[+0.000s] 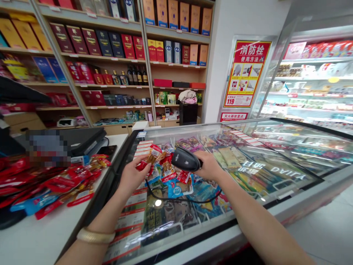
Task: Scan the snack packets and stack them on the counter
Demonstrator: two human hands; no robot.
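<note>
My right hand is wrapped round a black barcode scanner, whose head points left over the glass lid of a freezer. Between the fingers of my left hand is a small red snack packet, held just left of the scanner. Below both hands, several red and blue snack packets lie in a pile on the glass. The scanner's black cable curves across the lid in front of them.
The freezer stretches away to the right. On the white counter at the left lie a heap of snack packets and a dark machine. Shelves with boxes and bottles stand behind; a lit display case is at the right.
</note>
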